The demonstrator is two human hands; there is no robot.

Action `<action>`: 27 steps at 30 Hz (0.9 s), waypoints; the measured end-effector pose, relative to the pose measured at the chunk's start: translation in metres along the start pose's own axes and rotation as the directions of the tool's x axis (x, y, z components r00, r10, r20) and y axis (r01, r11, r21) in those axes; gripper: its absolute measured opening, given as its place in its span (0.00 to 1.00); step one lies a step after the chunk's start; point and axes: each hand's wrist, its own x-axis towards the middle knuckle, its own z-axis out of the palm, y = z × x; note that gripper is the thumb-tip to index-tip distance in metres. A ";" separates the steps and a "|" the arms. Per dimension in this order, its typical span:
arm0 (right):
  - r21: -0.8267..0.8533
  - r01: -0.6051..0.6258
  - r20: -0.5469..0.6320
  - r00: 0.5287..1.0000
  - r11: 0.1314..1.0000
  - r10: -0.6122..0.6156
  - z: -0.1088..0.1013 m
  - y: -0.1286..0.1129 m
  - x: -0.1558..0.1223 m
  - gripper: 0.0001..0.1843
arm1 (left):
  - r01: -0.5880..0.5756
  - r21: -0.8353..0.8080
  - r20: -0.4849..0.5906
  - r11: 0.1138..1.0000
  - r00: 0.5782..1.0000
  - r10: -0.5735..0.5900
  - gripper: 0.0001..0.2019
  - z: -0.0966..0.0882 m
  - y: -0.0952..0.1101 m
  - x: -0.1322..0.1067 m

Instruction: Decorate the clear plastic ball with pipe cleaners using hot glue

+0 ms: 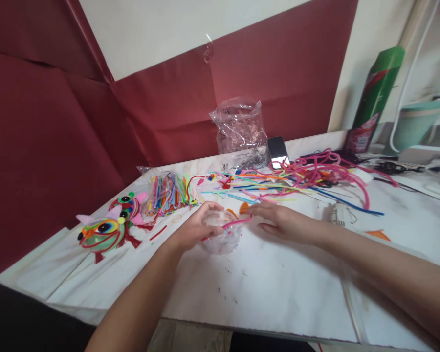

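My left hand point(196, 226) is closed on the rim of a clear plastic bowl point(222, 244), tilted a little above or on the table; I cannot tell which. A pink pipe cleaner point(238, 222) runs along the bowl's rim, its end sticking out to the right. My right hand point(275, 220) is just right of the bowl, fingers stretched out and the thumb apart. Its fingertips meet a small orange piece point(244, 208). Another orange piece point(231, 212) shows behind the bowl's rim. My fingers hide part of the bowl.
Two colourful animal-face ornaments point(102, 234) stand at the left. Behind my hands lie a bag of pipe cleaners point(170, 193), loose pink pipe cleaners point(326, 168), a phone-like device point(277, 152) and a clear plastic bag point(240, 129). A green bottle point(377, 98) stands back right.
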 end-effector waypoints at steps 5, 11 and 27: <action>-0.008 -0.051 -0.040 0.998 0.999 0.051 0.005 0.003 0.001 0.16 | 0.007 -0.080 0.008 0.997 1.000 -0.007 0.22 -0.001 -0.001 0.001; 0.031 -0.010 -0.025 1.000 0.999 0.011 -0.004 -0.003 0.000 0.18 | 0.000 -0.131 -0.034 0.991 0.999 -0.005 0.21 -0.003 -0.008 0.003; 0.036 -0.089 -0.100 0.991 0.995 0.092 -0.005 -0.009 0.003 0.20 | 0.013 -0.097 -0.058 0.995 0.998 -0.019 0.23 -0.001 -0.008 0.003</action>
